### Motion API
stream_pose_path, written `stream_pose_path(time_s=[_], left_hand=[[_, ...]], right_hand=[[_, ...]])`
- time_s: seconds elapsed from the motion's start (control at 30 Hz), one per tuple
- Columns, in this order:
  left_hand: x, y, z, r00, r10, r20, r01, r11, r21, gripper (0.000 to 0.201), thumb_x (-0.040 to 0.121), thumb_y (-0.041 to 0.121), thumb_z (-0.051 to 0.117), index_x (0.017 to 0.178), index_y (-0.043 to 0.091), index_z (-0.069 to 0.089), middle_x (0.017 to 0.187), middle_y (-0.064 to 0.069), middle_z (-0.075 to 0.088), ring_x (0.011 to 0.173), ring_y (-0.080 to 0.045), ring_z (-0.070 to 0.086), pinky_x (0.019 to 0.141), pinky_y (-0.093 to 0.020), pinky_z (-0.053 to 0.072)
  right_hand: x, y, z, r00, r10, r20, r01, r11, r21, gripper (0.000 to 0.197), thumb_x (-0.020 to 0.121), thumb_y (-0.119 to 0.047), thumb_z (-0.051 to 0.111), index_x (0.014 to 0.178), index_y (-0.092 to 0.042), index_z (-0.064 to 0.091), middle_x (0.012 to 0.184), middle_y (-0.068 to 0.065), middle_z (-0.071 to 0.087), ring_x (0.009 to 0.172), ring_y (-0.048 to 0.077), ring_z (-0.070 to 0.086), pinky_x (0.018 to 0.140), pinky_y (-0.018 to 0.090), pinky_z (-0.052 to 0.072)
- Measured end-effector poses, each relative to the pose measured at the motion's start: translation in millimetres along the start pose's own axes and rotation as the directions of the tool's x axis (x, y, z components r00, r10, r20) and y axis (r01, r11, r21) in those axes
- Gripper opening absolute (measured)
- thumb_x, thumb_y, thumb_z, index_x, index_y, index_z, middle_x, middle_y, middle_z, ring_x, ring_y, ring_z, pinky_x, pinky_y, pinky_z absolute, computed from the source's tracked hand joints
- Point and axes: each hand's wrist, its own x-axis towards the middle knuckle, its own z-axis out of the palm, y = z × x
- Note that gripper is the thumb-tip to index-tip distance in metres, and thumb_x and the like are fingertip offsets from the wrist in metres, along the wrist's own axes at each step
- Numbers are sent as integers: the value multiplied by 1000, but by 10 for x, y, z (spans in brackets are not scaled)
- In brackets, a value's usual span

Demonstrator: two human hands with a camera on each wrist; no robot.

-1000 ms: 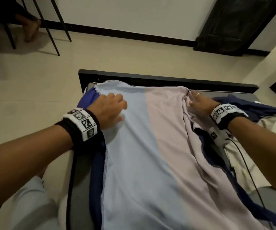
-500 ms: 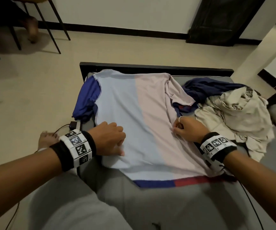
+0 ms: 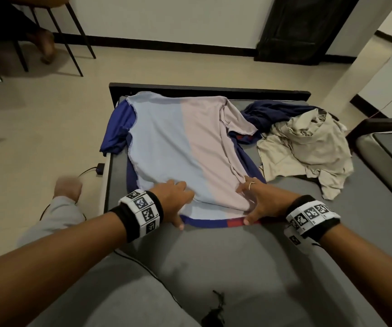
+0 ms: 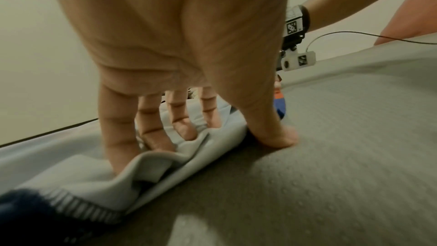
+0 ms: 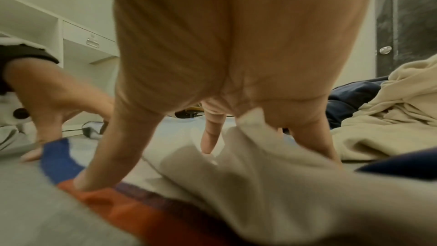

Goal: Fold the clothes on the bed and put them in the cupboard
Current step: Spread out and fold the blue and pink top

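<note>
Item: shirt (image 3: 185, 147), pale blue and pink panels showing, dark blue sleeve, blue-and-red hem. Location: spread flat on the bed (image 3: 225, 260), collar end toward the black footboard (image 3: 209, 89), hem end nearest the person.

Left hand (image 3: 173, 199): on the shirt's near left corner. Fingers apart, pressing down on the cloth; thumb planted on the bed just outside the hem. In the left wrist view the hem bunches into a ridge under the fingers. Whether the cloth is truly pinched cannot be told.

Right hand (image 3: 255, 199): on the shirt's near right corner. Fingers spread, tips on the pink panel, thumb on the red hem band. The right wrist view shows cloth rising between the fingers; a firm hold is not confirmed.

Other stock: beige garment (image 3: 308, 147) and dark blue garment (image 3: 277, 112), both crumpled, to the right of the shirt. The beige one lies just beside the shirt's right edge. Cupboard not identified with certainty in any view.

Risks, as judged:
- Loose hold at either corner; if the hem is lifted, one side may slip and the fold go crooked.
- The left sleeve hangs over the bed's left edge; its weight may drag the shirt askew.
- The right side is already doubled over; folding on top may trap creases.
- The beige garment may catch and be dragged along.
</note>
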Motion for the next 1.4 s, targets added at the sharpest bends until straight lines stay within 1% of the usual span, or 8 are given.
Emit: stream_pose_path(time_s=[0.2,0.33,0.5,0.67,0.8,0.97,1.2,1.4], left_hand=[[-97,-60,-63,988,-97,-119,62,962,-266,8,96,9,43,99,14,48,104,-16,59,90,-32,55,79,-40,46],[-230,-158,-147,958,-211,-195,48,787,-615,22,87,-2,47,86,19,53,89,-7,61,81,-28,55,71,-36,44],[-344,-152,-267,923,-268,-276,47,791,-610,29,82,-2,45,71,24,42,75,1,51,73,-26,49,63,-33,36],[-486,-152,-274,885,-255,-390,132,940,-315,4,94,22,43,92,23,40,76,0,55,70,-31,54,69,-40,47],[-554,-244,-245,904,-229,-361,165,966,-199,36,93,57,51,102,24,40,81,4,59,73,-26,59,70,-37,50],[-660,-376,-234,895,-261,-361,277,961,-7,25,86,14,53,111,19,50,112,-4,53,98,-28,52,70,-37,39],[-947,-674,-219,804,-587,-91,512,762,-396,21,77,19,57,96,19,48,109,-8,46,98,-37,52,83,-47,51],[-1124,-655,-245,790,-612,-37,415,578,-702,21,81,-5,47,92,9,58,90,-12,60,72,-30,61,54,-35,55]], right_hand=[[-158,-61,193,990,-47,-134,8,960,-279,86,74,-62,77,148,-36,43,168,-1,-8,154,31,-9,120,64,4],[-268,-118,248,884,-294,-363,103,881,-462,32,88,-43,70,116,-27,73,161,6,30,148,29,26,117,57,27],[-225,-91,228,826,-233,-513,37,931,-364,25,85,-25,71,110,-21,68,131,3,53,113,24,54,91,39,47],[-259,67,151,850,-109,-516,-6,976,-217,25,78,-3,68,90,-20,56,112,4,53,95,28,55,72,35,45],[-343,172,131,874,-60,-481,51,998,-32,33,75,7,60,91,-21,55,105,0,54,91,23,55,74,32,43],[-394,264,91,872,-2,-489,58,994,98,39,76,8,58,82,-30,50,89,-9,54,80,17,53,58,15,38],[-456,393,-8,785,173,-594,-67,978,196,35,75,-2,73,91,-26,54,87,-4,62,78,17,60,67,34,49],[-523,412,-25,757,266,-597,-20,922,387,29,70,14,40,74,-7,58,69,17,62,62,38,65,51,41,57]])
